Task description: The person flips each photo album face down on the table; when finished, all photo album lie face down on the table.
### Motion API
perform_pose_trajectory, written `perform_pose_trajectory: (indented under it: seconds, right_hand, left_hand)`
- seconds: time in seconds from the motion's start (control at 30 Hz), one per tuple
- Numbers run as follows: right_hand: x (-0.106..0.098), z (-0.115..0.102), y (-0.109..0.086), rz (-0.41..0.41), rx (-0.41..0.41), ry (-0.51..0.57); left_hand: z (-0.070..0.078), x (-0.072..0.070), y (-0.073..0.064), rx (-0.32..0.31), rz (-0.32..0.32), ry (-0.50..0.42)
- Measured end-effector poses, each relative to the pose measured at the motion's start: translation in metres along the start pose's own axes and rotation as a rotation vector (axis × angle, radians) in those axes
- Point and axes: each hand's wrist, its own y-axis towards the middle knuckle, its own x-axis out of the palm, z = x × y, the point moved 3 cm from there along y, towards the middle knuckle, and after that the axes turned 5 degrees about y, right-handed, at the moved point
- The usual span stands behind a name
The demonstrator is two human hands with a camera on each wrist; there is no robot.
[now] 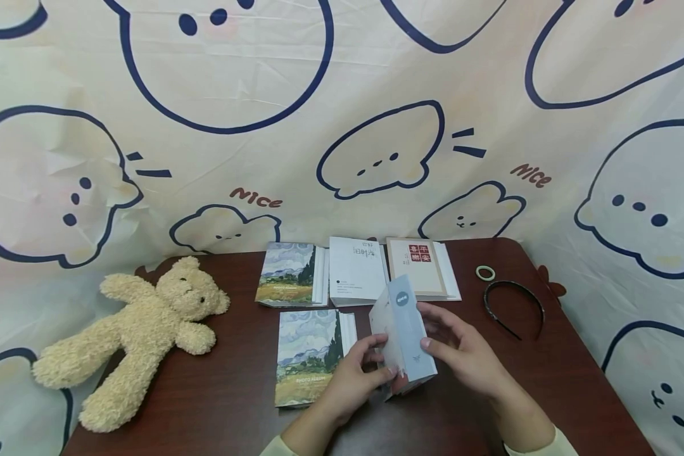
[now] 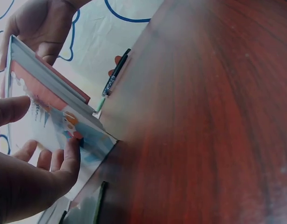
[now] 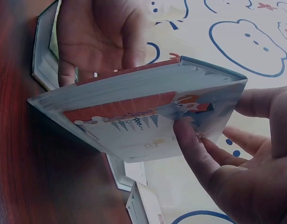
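Observation:
A photo album (image 1: pixel 413 332) with a pale blue spine and a red-and-white illustrated cover stands tilted on edge between both hands. My left hand (image 1: pixel 356 377) holds its left cover, with curled fingers against the picture side. On the other side, my right hand (image 1: pixel 467 345) grips it, thumb at the spine and fingers round the far cover. The page edges show in the right wrist view, where the album (image 3: pixel 148 107) looks closed. Left of the hands lies another photo album (image 1: pixel 308 354) with a painted landscape cover, partly covered by my left forearm.
Behind the hands lie a landscape album (image 1: pixel 287 272), a white album (image 1: pixel 356 269) and a cream album (image 1: pixel 416 269) with red squares. A teddy bear (image 1: pixel 148 323) lies at left. A black headband (image 1: pixel 513 310) and a pale ring (image 1: pixel 485 273) lie at right on the brown table (image 1: pixel 216 392).

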Motion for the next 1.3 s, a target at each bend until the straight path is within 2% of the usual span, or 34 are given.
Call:
perform_pose_trajectory:
  seconds: [0.37,0.73,0.97,1.3]
  right_hand:
    - [-0.011,0.004,-0.007,0.020,0.028,0.001]
    - [-0.023,0.011,-0.016,0.082,0.089,-0.025]
    - [-0.035,0.022,-0.023,0.120,0.126,-0.036]
    - [-0.046,0.039,-0.027,0.180,0.249,-0.068]
  left_hand:
    - [-0.012,0.002,0.002,-0.034,0.025,0.042]
    - [-0.012,0.003,-0.001,-0.064,0.002,0.042]
    - [-0.011,0.004,-0.001,-0.047,0.013,0.080]
    - [-0.010,0.006,-0.001,-0.038,0.022,0.124]
